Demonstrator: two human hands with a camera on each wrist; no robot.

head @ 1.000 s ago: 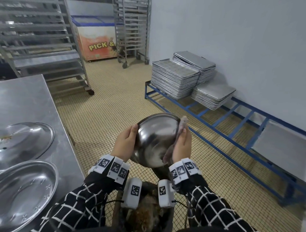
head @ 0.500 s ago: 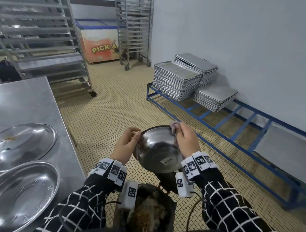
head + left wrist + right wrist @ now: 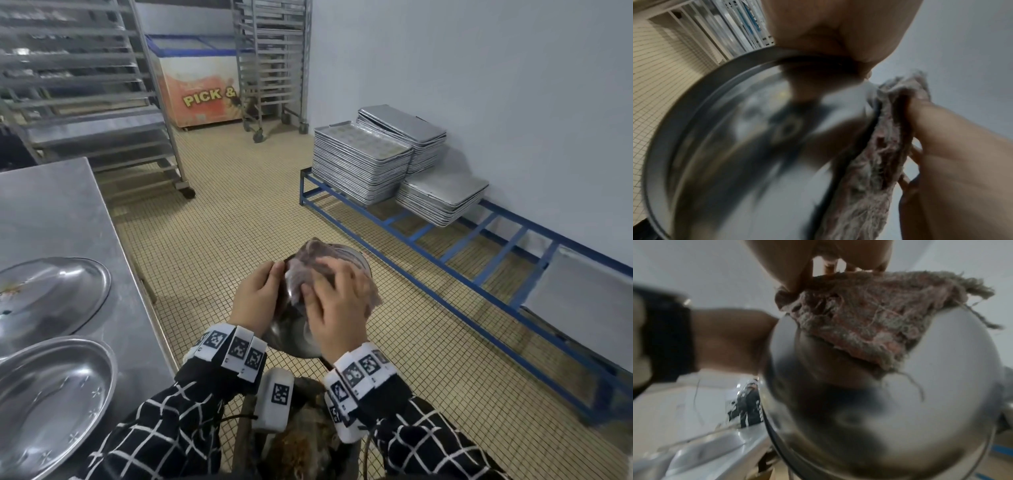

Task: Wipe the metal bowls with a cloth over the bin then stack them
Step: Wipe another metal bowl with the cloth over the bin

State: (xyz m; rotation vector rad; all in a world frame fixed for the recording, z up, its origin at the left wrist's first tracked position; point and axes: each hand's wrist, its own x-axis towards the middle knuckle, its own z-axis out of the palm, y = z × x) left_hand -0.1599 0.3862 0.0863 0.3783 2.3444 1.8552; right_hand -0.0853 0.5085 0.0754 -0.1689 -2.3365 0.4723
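Small square beige tiles cover the floor (image 3: pixel 239 212), with a plain pale wall (image 3: pixel 479 85) on the right. Along the wall runs a low blue-painted steel frame (image 3: pixel 424 240) carrying three stacks of flat rectangular metal trays (image 3: pixel 359 164). At the left stands a brushed steel table (image 3: pixel 61 219); near its front edge lie two shallow round metal dishes (image 3: pixel 51 397), polished and reflective. Held above a dark bin (image 3: pixel 301 442) with brownish waste inside is a round metal bowl (image 3: pixel 291 334), smooth and mirror-bright, turned so its domed underside faces the person. The left hand (image 3: pixel 255 298) grips the bowl's rolled rim (image 3: pixel 694 104) on the left side, fingers curled over the edge. The right hand (image 3: pixel 334 308) has its fingers spread and presses a cloth (image 3: pixel 308 265) against the bowl's outer curve. In the right wrist view the cloth (image 3: pixel 869 324) is coarse, loosely woven, greyish-pink, with frayed edges and loose threads trailing over the steel. Both forearms wear black sleeves (image 3: pixel 161 421) with a white grid pattern, and white bands bearing black square markers at the wrists.
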